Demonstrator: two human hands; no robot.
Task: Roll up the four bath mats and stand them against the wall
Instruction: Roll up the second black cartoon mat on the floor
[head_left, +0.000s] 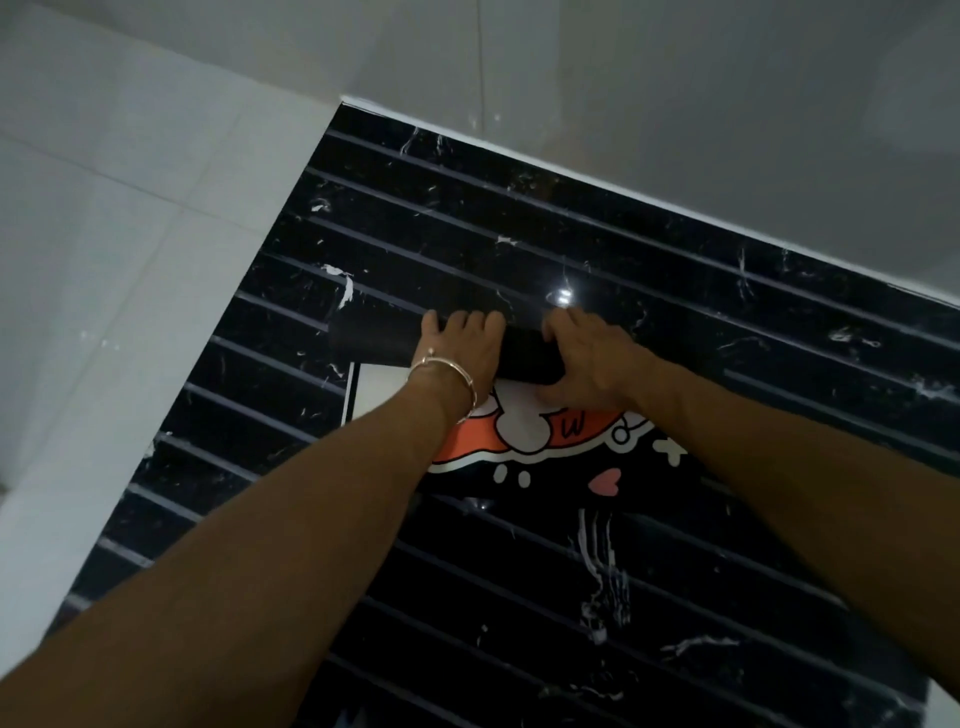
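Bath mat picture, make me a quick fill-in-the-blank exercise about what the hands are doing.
1. Both hands rest on the ____ part of the mat.
2. The bracelet is on the ____ wrist.
3. The roll shows the mat's ____ underside.
4. The floor is black marble with pale ____.

Missing words: rolled; left; black; stripes

Bare black marble-look grooved floor (649, 270) lies open beyond the half-rolled black cartoon-print bath mat (519, 415), up to the pale tiled walls (675, 104) closing the frame's top and left.
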